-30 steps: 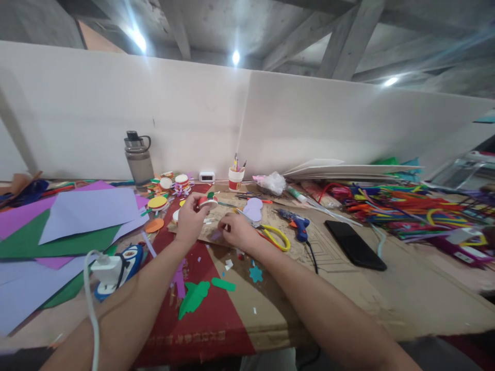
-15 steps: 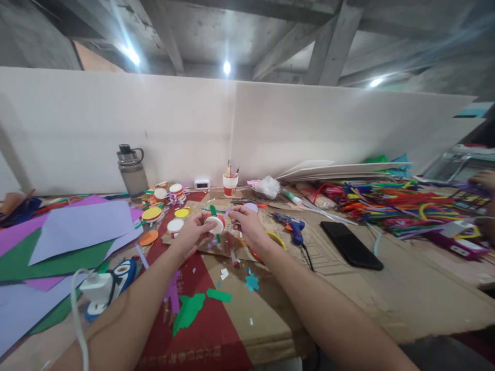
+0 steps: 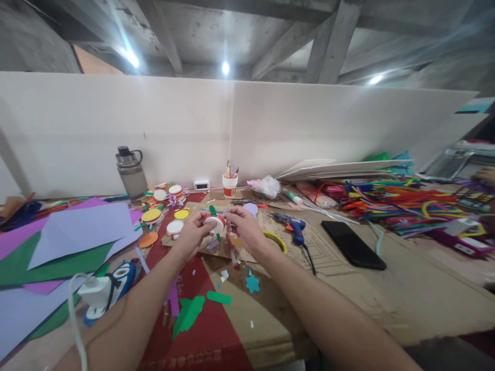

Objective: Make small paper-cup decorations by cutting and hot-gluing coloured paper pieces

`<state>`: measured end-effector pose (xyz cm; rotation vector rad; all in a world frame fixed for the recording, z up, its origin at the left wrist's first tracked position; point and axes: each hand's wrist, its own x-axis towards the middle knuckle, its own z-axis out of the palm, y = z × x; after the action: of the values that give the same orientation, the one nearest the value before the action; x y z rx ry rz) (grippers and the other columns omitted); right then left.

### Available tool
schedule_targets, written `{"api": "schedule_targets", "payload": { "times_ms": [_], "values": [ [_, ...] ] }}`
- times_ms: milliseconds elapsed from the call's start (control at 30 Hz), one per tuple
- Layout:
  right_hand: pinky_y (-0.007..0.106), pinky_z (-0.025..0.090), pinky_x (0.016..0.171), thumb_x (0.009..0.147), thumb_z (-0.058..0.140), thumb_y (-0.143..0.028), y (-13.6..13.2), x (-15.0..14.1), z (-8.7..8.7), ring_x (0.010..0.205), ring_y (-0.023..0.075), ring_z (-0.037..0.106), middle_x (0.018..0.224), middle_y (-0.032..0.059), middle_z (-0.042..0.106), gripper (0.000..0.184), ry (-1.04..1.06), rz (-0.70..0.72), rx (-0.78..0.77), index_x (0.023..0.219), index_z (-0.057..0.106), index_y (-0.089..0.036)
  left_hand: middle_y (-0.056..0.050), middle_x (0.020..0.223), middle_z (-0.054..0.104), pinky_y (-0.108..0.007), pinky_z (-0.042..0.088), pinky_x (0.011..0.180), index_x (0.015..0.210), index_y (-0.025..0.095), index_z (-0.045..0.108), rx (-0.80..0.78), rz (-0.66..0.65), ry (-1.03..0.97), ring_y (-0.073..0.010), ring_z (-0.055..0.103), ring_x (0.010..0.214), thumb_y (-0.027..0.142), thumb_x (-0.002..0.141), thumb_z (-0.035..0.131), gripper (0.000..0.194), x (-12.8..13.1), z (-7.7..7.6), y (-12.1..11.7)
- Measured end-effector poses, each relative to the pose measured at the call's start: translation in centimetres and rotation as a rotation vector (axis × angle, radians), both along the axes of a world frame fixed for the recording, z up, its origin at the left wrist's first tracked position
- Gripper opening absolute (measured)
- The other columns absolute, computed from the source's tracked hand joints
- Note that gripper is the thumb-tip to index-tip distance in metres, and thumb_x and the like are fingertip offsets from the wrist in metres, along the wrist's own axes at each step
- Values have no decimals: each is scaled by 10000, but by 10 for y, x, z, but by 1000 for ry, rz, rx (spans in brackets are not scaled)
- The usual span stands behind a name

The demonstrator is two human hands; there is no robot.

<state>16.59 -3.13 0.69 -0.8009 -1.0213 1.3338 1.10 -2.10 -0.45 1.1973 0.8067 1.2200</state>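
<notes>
In the head view my left hand (image 3: 192, 233) grips a small round paper craft (image 3: 214, 224) by its side. It has a white face and a red-and-white rim, with green paper strips sticking out at top and bottom. My right hand (image 3: 245, 230) is closed in a pinch at the craft's right rim, with the end of a light purple paper strip (image 3: 225, 212) at its fingertips. Left of my left hand lies a similar white disc piece (image 3: 175, 227). A purple paper circle (image 3: 250, 208) rests just beyond my right hand.
To the right are a blue glue gun (image 3: 297, 230), a black phone (image 3: 352, 244) and heaps of coloured pipe cleaners (image 3: 382, 198). Purple and green paper sheets (image 3: 83, 229) and a power strip (image 3: 126, 283) lie left. A bottle (image 3: 131, 172) stands behind. Green scraps (image 3: 189, 314) lie in front.
My right hand has moved left with the purple strip, from just beside the craft up to its rim. My left hand keeps hold of the craft in nearly the same place.
</notes>
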Motion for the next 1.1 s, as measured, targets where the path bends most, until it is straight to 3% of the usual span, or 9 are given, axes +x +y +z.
{"api": "schedule_targets", "payload": {
  "times_ms": [167, 333, 467, 633, 933, 1100],
  "values": [
    [222, 441, 570, 626, 696, -322, -4, 1, 5, 642, 96, 540, 772, -18, 607, 285, -45, 45, 39, 853, 602, -175, 23, 783, 655, -213, 467, 587, 877, 206, 590, 55, 18, 13, -107, 591, 647, 305, 613, 783, 342, 0, -2, 1],
    [230, 429, 590, 677, 674, -311, -9, 1, 10, 625, 95, 515, 685, -23, 581, 167, -189, -104, 137, 723, 608, -165, 13, 773, 657, -248, 480, 636, 841, 211, 583, 129, 40, 5, -134, 610, 686, 260, 629, 777, 292, -2, -4, 3],
    [228, 407, 586, 728, 634, -313, -13, 4, 17, 594, 91, 483, 667, -32, 564, 136, -211, -223, 224, 748, 608, -181, -37, 912, 687, -331, 487, 809, 802, 201, 609, 290, 32, 56, -185, 635, 864, 215, 652, 757, 211, -5, 0, 3],
    [241, 419, 615, 778, 600, -302, -16, 9, 22, 606, 101, 496, 685, -31, 560, 108, -245, -223, 345, 806, 596, -197, -70, 1008, 689, -401, 452, 925, 773, 206, 641, 463, 19, 98, -223, 612, 1008, 173, 670, 736, 144, -9, 7, 0],
    [280, 441, 726, 823, 603, -271, -17, 11, 18, 804, 149, 563, 846, 24, 625, 77, -393, -225, 573, 829, 633, -200, -77, 1050, 682, -391, 455, 916, 796, 199, 639, 494, 43, 106, -226, 608, 1035, 155, 694, 715, 134, -11, 5, 2],
    [299, 451, 768, 848, 594, -261, -14, 11, 13, 856, 161, 579, 883, 27, 643, 59, -422, -200, 627, 852, 638, -221, -72, 1068, 677, -386, 447, 922, 818, 196, 634, 498, 29, 96, -224, 601, 1049, 139, 706, 703, 143, -12, 3, 4]
  ]
}}
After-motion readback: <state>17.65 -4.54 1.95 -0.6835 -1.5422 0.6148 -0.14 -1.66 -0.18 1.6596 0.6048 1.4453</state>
